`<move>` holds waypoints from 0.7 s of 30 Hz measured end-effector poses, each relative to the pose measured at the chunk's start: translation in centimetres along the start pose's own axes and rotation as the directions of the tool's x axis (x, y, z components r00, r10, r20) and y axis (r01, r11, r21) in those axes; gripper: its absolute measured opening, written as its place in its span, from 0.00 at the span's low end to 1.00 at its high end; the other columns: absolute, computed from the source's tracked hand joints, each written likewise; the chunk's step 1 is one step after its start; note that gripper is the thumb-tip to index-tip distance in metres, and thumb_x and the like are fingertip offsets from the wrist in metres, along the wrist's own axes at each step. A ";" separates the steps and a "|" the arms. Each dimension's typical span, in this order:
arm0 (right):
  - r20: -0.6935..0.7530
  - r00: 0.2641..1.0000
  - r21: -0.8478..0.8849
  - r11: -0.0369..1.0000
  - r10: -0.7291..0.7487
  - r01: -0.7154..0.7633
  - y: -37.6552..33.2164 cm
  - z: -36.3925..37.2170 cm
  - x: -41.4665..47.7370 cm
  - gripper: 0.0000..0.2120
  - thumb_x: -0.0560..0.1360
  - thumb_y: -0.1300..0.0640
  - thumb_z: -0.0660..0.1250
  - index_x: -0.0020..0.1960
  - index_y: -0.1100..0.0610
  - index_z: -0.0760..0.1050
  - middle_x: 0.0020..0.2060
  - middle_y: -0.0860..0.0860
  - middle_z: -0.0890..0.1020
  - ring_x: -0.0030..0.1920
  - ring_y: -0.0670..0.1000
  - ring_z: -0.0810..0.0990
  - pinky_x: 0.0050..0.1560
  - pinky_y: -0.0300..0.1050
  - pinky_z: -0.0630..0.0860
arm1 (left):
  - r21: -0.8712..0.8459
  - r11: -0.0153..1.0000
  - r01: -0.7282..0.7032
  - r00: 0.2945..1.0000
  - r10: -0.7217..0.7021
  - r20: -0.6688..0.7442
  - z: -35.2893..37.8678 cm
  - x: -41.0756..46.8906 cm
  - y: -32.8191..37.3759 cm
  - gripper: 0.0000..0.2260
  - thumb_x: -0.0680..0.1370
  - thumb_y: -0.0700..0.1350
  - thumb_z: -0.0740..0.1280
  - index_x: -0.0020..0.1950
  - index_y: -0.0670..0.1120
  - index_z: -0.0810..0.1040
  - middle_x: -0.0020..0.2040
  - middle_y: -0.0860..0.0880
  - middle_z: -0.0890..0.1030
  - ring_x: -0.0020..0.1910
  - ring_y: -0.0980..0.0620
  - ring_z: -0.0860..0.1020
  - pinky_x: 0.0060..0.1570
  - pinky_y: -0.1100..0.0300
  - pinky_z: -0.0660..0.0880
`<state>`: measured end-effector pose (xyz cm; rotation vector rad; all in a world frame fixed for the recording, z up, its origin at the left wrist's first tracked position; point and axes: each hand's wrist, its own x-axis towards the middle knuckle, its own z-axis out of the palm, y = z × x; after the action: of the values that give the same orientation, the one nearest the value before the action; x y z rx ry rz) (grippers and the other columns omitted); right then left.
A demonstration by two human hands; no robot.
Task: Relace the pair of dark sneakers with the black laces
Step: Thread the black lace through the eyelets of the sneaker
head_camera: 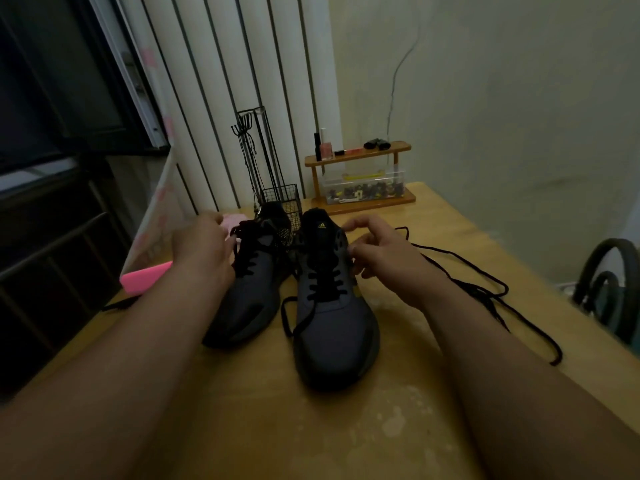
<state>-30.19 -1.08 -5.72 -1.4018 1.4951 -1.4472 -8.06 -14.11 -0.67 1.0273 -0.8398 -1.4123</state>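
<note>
Reaching left hand (204,251): I'm at the left flank of the left sneaker (249,289), fingers tucked past its collar. Holding or not, I can't tell.
Right hand (381,251): fingers loosely curled against the right eyelets of the right sneaker (334,317). Pinching or not, I can't tell.
Pair: side by side mid-table (242,427), toes near me, black lacing showing on both.
Loose lace (485,292): trails right across the wood from behind my right wrist.
Far end: wire basket (280,199), wooden shelf (360,154).

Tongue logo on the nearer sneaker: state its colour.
The logo is yellow, seen in the head view.
</note>
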 end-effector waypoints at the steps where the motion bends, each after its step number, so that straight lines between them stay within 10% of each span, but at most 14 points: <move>1: 0.005 0.999 -0.012 0.999 -0.032 0.033 0.0 0.0 0.0 0.18 0.83 0.63 0.63 0.68 0.45 0.75 0.45 0.53 0.81 0.38 0.45 0.81 0.41 0.43 0.77 | 0.133 0.986 -0.099 0.994 0.105 -0.034 -0.3 -0.4 -0.3 0.16 0.82 0.41 0.64 0.70 0.44 0.70 0.59 0.46 0.79 0.53 0.52 0.80 0.43 0.58 0.78; 5: 0.050 0.991 -0.194 0.972 -0.126 0.133 0.1 0.4 -0.1 0.18 0.86 0.59 0.61 0.71 0.43 0.73 0.45 0.53 0.81 0.38 0.41 0.80 0.37 0.32 0.75 | 0.580 0.472 -0.664 0.739 0.529 0.416 -0.5 -5.3 -2.1 0.12 0.84 0.46 0.67 0.67 0.53 0.76 0.59 0.57 0.78 0.55 0.61 0.77 0.45 0.72 0.72; 9: 0.017 0.989 -0.174 0.973 -0.148 0.149 0.0 0.6 0.0 0.10 0.86 0.58 0.61 0.65 0.47 0.73 0.44 0.54 0.79 0.37 0.43 0.78 0.36 0.34 0.75 | 0.576 0.080 -0.814 0.581 0.139 0.802 0.9 -8.0 -4.1 0.09 0.81 0.56 0.70 0.60 0.58 0.77 0.53 0.58 0.75 0.50 0.61 0.76 0.47 0.64 0.75; 21: -0.070 0.997 0.113 0.993 -0.030 0.037 0.2 0.4 0.1 0.10 0.81 0.65 0.56 0.53 0.55 0.73 0.41 0.52 0.76 0.41 0.51 0.74 0.44 0.49 0.71 | 0.642 0.254 -0.723 0.645 -0.084 0.760 3.3 -5.8 -3.0 0.09 0.84 0.48 0.68 0.64 0.57 0.80 0.49 0.52 0.81 0.47 0.55 0.80 0.40 0.64 0.72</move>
<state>-29.86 -1.36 -5.94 -1.3270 1.4128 -1.5897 -12.41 -8.25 -1.57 0.9595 -2.5512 -0.7128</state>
